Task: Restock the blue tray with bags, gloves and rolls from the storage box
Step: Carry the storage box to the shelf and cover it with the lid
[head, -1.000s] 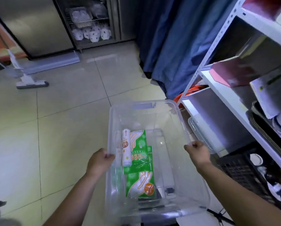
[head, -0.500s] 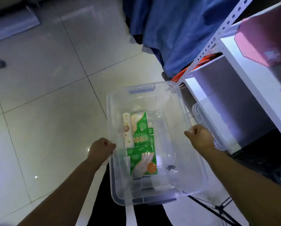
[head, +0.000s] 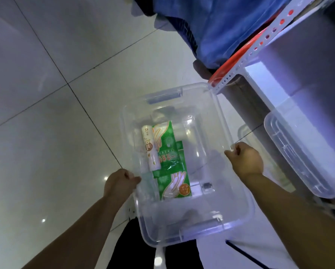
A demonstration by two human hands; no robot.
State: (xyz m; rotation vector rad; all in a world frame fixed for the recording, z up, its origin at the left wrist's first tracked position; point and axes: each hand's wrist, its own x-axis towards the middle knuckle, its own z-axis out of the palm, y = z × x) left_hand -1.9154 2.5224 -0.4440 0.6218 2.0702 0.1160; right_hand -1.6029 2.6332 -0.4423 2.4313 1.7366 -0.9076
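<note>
Clear plastic storage box (head: 230, 206) held over tiled floor (head: 46, 133), left hand (head: 120, 182) gripped its left rim, right hand (head: 245, 160) gripped its right rim, green glove packs (head: 170, 162) and white roll (head: 150, 150) lay inside by the left wall.

Showing one clear storage box (head: 217, 208), carrying one white roll (head: 150, 150) and seemingly two overlapping green glove packets (head: 168, 158).

This looks like a storeroom or utility corner: a white slotted-angle metal rack (head: 246, 57) stands on glossy pale floor tiles (head: 46, 133), a blue cloth (head: 221, 26) hangs beside it, and a clear plastic lid (head: 298, 152) and storage box (head: 172, 220) sit low by it.
</note>
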